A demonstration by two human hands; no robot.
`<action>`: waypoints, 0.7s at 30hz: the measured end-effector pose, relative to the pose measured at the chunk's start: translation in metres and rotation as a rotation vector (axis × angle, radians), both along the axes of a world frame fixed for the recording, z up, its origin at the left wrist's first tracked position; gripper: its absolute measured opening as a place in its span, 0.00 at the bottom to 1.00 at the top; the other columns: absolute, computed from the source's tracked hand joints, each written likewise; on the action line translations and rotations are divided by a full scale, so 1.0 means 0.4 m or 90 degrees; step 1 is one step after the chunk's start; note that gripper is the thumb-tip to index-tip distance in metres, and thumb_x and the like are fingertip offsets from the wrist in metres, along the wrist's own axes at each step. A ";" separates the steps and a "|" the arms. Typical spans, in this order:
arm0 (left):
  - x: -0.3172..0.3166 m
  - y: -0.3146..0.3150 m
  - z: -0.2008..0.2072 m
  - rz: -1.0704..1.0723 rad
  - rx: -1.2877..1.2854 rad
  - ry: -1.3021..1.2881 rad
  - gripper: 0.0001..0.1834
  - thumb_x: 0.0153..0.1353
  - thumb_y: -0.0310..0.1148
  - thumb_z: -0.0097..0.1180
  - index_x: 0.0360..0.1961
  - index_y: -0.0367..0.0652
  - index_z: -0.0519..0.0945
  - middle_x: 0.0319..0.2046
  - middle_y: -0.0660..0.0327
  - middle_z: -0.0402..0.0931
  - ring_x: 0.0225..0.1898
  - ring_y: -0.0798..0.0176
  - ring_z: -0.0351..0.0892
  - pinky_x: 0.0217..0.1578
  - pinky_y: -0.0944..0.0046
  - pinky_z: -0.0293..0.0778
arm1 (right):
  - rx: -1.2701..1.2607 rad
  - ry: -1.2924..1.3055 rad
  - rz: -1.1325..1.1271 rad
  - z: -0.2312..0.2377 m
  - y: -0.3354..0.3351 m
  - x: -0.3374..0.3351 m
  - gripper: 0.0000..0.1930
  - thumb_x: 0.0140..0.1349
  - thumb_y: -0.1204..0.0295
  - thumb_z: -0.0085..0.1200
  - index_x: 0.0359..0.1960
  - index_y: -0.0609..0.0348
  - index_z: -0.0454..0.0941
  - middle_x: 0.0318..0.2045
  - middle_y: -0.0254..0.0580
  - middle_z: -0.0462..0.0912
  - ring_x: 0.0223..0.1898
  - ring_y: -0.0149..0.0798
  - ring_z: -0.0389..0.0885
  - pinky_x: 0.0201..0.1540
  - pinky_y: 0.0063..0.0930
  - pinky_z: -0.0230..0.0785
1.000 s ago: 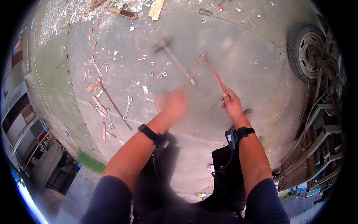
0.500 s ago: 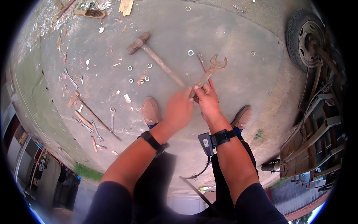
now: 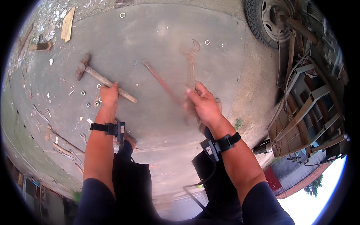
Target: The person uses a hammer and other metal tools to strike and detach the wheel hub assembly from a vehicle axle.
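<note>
My left hand [image 3: 108, 94] is closed round the wooden handle of a rusty sledgehammer [image 3: 98, 77], about halfway along it. The hammer's head points to the far left, and its handle end sticks out to the right of my fingers. In my right hand [image 3: 203, 102] is a large rusty open-end wrench [image 3: 191, 65], its jaw pointing away from me and its lower end blurred. Between the two hands a reddish metal bar [image 3: 159, 78] lies slanted on the ground, its near end blurred close to the wrench.
Several nuts [image 3: 83, 93] and washers lie left of the hammer. Small wrenches [image 3: 40, 113] and wooden sticks [image 3: 65, 138] are scattered farther left. At the far left are a brush [image 3: 41, 46] and a board [image 3: 68, 24]. A wheel [image 3: 262, 22] and a cart frame [image 3: 300, 108] stand on the right.
My left hand has left the wrench, moved left and closed on the sledgehammer handle. My right hand still has the wrench, now turned more upright. The whole view has shifted.
</note>
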State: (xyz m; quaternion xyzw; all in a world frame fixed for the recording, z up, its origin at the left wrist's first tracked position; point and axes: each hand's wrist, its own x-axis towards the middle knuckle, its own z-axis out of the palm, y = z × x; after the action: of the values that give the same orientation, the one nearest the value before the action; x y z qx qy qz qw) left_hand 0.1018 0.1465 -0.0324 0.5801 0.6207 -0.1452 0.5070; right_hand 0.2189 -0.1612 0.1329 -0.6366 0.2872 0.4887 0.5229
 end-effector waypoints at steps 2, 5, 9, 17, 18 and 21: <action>0.012 0.021 0.065 0.082 -0.022 0.003 0.10 0.62 0.30 0.56 0.40 0.35 0.72 0.27 0.59 0.74 0.23 0.65 0.73 0.22 0.64 0.70 | 0.027 -0.015 0.006 0.058 -0.017 0.017 0.21 0.70 0.67 0.50 0.63 0.54 0.68 0.37 0.36 0.81 0.32 0.29 0.82 0.35 0.26 0.74; 0.041 0.067 0.180 0.156 -0.069 -0.014 0.05 0.62 0.29 0.53 0.35 0.39 0.72 0.23 0.63 0.70 0.19 0.69 0.68 0.18 0.66 0.65 | 0.055 -0.038 0.020 0.203 -0.065 0.031 0.24 0.70 0.68 0.51 0.67 0.54 0.65 0.35 0.34 0.79 0.31 0.28 0.80 0.34 0.25 0.74; 0.040 0.093 0.436 0.130 -0.186 0.011 0.08 0.67 0.35 0.53 0.33 0.45 0.72 0.22 0.69 0.66 0.18 0.74 0.63 0.16 0.69 0.61 | 0.115 -0.001 0.007 0.440 -0.112 0.048 0.29 0.69 0.69 0.52 0.71 0.54 0.61 0.32 0.33 0.76 0.29 0.26 0.77 0.33 0.24 0.73; 0.077 -0.162 1.128 -0.136 -0.239 -0.084 0.10 0.70 0.37 0.54 0.35 0.47 0.68 0.21 0.69 0.63 0.17 0.74 0.64 0.14 0.71 0.61 | 0.001 -0.311 0.153 0.854 -0.359 -0.053 0.29 0.69 0.69 0.51 0.71 0.49 0.62 0.63 0.52 0.74 0.64 0.46 0.73 0.67 0.34 0.62; 0.081 -0.200 1.210 -0.164 -0.245 -0.125 0.09 0.69 0.36 0.54 0.36 0.46 0.68 0.21 0.68 0.64 0.17 0.74 0.65 0.15 0.71 0.62 | -0.025 -0.312 0.167 0.864 -0.408 -0.084 0.29 0.68 0.68 0.52 0.71 0.49 0.63 0.62 0.52 0.75 0.62 0.47 0.74 0.66 0.35 0.64; 0.052 -0.274 1.344 -0.336 -0.193 -0.303 0.06 0.68 0.31 0.55 0.37 0.45 0.70 0.22 0.68 0.68 0.19 0.74 0.67 0.20 0.72 0.66 | -0.124 -0.277 0.210 0.968 -0.514 -0.117 0.29 0.64 0.67 0.53 0.69 0.48 0.66 0.57 0.54 0.78 0.58 0.54 0.76 0.63 0.39 0.67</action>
State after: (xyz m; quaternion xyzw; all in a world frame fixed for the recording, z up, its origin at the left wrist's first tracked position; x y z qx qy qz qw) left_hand 0.1226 0.0368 0.5053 0.6559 0.2866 -0.2220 0.6621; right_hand 0.1720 -0.3669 0.5202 -0.8116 0.1067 0.3893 0.4223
